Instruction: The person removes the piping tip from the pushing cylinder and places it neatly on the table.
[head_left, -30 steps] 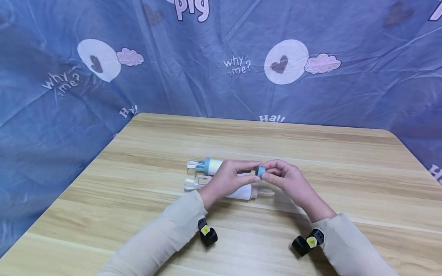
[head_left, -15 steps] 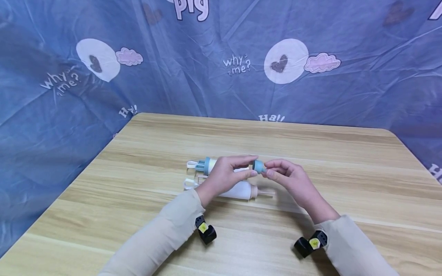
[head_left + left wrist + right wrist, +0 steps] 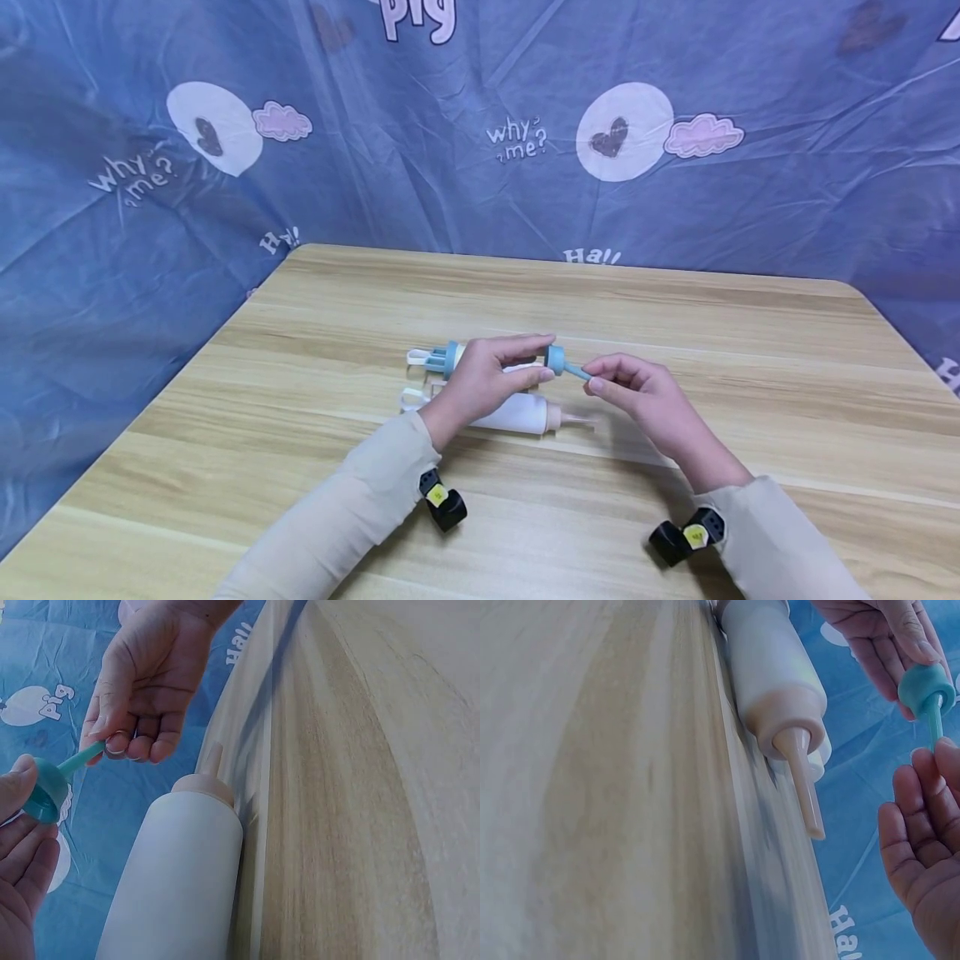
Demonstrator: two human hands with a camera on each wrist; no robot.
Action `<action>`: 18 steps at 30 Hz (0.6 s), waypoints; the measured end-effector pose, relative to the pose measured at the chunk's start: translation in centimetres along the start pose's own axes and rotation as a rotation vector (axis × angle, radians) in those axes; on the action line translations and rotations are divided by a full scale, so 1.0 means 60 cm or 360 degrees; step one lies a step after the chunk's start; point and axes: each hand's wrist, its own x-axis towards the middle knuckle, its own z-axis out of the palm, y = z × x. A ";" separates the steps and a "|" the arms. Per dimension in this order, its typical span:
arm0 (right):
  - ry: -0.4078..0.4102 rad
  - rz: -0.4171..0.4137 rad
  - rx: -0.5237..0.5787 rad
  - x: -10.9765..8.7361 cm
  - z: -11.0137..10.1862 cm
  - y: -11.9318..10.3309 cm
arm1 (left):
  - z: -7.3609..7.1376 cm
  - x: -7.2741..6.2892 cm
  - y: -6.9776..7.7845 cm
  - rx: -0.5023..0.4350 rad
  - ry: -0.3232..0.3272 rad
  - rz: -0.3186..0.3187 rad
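Teal cap [image 3: 555, 360], "pig" cloth [image 3: 450, 167] beyond.

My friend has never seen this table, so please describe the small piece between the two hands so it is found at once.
On the wooden table lie two white tubes. Near their right ends, the left hand and right hand hold up a nozzle. Unlike the near tube's beige nozzle, it is blue-green and attached to no tube.
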 end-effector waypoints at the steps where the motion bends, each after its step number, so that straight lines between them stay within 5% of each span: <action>1: 0.0008 -0.0008 0.0001 0.000 -0.001 0.000 | 0.001 0.000 0.000 -0.0004 -0.0003 -0.0003; 18: 0.0085 -0.0036 0.0036 0.005 0.001 -0.008 | 0.005 -0.001 0.005 -0.0047 -0.0068 -0.0053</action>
